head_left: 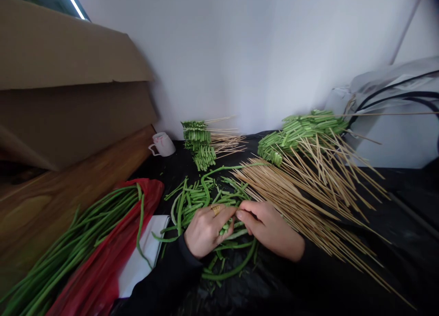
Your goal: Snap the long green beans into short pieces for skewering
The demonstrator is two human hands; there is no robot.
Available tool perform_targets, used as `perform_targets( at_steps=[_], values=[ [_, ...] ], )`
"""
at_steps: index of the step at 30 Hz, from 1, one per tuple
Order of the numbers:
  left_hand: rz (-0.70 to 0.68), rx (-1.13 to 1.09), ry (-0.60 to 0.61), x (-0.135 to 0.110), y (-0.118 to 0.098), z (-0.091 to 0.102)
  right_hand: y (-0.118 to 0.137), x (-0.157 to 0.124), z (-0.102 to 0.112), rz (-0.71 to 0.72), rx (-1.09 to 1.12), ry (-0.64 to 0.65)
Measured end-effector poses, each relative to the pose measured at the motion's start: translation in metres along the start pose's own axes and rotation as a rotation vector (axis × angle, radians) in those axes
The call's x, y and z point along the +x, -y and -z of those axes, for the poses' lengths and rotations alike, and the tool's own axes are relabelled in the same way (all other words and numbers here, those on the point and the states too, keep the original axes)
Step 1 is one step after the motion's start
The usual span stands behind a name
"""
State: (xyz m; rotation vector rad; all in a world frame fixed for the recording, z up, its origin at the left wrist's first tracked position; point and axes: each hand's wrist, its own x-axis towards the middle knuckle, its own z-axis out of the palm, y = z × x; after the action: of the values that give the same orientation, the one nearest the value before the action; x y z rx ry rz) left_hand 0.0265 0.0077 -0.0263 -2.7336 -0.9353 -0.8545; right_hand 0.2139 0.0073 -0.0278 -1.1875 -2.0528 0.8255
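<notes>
My left hand (206, 229), with a gold ring, is closed around several short pieces of green long bean (225, 227). My right hand (269, 228) pinches thumb to forefinger, its tips meeting those of my left hand; whatever is between them is hidden. Beneath and behind both hands lies a loose pile of cut bean pieces (197, 195). A whole long bean (222, 168) curls across the back of the pile, and another bean (229, 274) bends below my hands. Bamboo skewers (291, 201) lie in a spread heap just right of my right hand.
Skewered bean bundles (199, 142) lie by the wall, with a larger stack (308, 128) at the back right. Uncut beans (85, 229) rest on a red bag (99, 261) at left. A white mug (163, 144), cardboard box (75, 78) and pale container (387, 142) stand around.
</notes>
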Motion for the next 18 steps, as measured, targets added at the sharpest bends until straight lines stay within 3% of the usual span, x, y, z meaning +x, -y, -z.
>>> perform_targets(
  at_steps=[6,18],
  values=[
    [0.006,0.109,0.021,0.000,-0.010,-0.002,0.004,0.001,0.005,-0.153,0.229,0.168],
    [0.189,0.058,-0.081,-0.004,-0.019,-0.003,0.002,-0.002,-0.010,0.030,0.252,0.031]
  ],
)
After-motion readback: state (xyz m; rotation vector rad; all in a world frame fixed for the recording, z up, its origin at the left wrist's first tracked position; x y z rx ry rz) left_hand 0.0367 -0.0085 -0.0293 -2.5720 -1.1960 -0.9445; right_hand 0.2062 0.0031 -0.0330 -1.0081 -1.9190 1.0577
